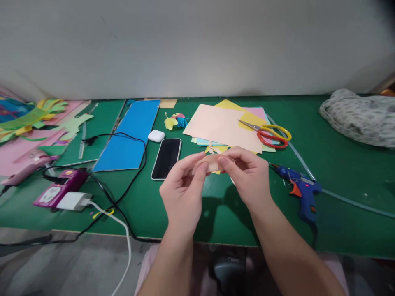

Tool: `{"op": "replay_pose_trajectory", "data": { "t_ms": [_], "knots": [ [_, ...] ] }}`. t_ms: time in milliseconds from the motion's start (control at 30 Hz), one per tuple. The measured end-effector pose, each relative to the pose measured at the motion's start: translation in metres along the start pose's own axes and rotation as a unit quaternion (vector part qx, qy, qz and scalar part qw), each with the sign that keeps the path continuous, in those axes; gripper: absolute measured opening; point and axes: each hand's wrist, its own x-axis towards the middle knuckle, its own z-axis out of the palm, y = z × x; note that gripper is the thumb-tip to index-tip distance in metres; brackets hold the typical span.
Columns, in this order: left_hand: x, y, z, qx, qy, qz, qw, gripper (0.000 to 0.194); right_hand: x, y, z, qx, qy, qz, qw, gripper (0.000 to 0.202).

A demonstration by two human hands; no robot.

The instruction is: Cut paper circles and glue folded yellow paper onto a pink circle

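A pale paper strip is raised above the desk, pinched between thumb and fingers of your left hand and right hand. Beyond it, scissors rest on stacked papers; a phone lies left of your hands, a blue glue gun right.

Sundries, as I saw them on the green tabletop.
One phone, lay screen dark; one rounded white case, sat just beyond it. One blue board, was crossed by a black cord. One purple socket block, bore a white charger. One patterned cloth, lay bunched at right.
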Motion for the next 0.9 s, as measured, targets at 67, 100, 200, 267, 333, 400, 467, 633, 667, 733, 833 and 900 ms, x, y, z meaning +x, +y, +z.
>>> {"op": "replay_pose_trajectory", "data": {
  "t_ms": [67,100,200,267,333,400,467,633,667,733,833,900],
  "knots": [
    [0.0,-0.0005,0.0002,-0.004,-0.001,0.001,1.0,0.018,-0.0002,0.0003,0.0001,0.002,0.004,0.002,1.0,0.007],
    [0.0,-0.0006,0.0003,-0.005,-0.002,0.002,1.0,0.018,-0.0002,0.0006,0.0002,0.003,0.004,0.002,1.0,0.007],
    [-0.0002,-0.0006,0.0001,-0.004,-0.003,0.006,1.0,0.018,-0.0003,0.0013,0.0006,0.003,0.005,-0.001,1.0,0.006],
    [-0.0001,-0.0004,-0.0005,-0.008,-0.005,0.008,1.0,0.021,-0.0003,0.0013,0.0009,0.002,0.005,-0.006,1.0,0.006],
    [0.0003,-0.0002,-0.0011,-0.015,-0.01,0.005,1.0,0.026,-0.0004,0.0009,0.0012,-0.001,0.006,-0.011,1.0,0.006],
    [0.0007,-0.0002,-0.0016,-0.019,-0.014,-0.003,1.0,0.03,-0.0004,0.0001,0.0016,-0.004,0.006,-0.017,1.0,0.008],
    [0.001,-0.0008,-0.0018,-0.024,-0.018,-0.013,0.999,0.033,-0.0004,-0.0007,0.0019,-0.01,0.004,-0.022,1.0,0.009],
    [0.0017,-0.0036,-0.0015,-0.036,-0.025,-0.019,0.999,0.03,-0.0005,-0.0015,0.0027,-0.026,-0.004,-0.028,0.999,0.009],
    [0.0018,-0.0042,-0.0014,-0.033,-0.022,-0.017,0.999,0.029,-0.0006,-0.0014,0.0029,-0.028,-0.004,-0.026,0.999,0.009],
    [0.0018,-0.0053,-0.0013,-0.029,-0.016,-0.012,0.999,0.028,-0.0009,-0.0011,0.0033,-0.03,-0.005,-0.022,0.999,0.009],
    [0.0018,-0.0061,-0.0012,-0.027,-0.01,-0.01,1.0,0.027,-0.0012,-0.0005,0.0038,-0.031,-0.006,-0.018,0.999,0.008],
    [0.0018,-0.006,-0.0011,-0.021,-0.007,-0.011,1.0,0.029,-0.0011,-0.0001,0.0039,-0.028,-0.006,-0.014,0.999,0.008]
  ]
}}
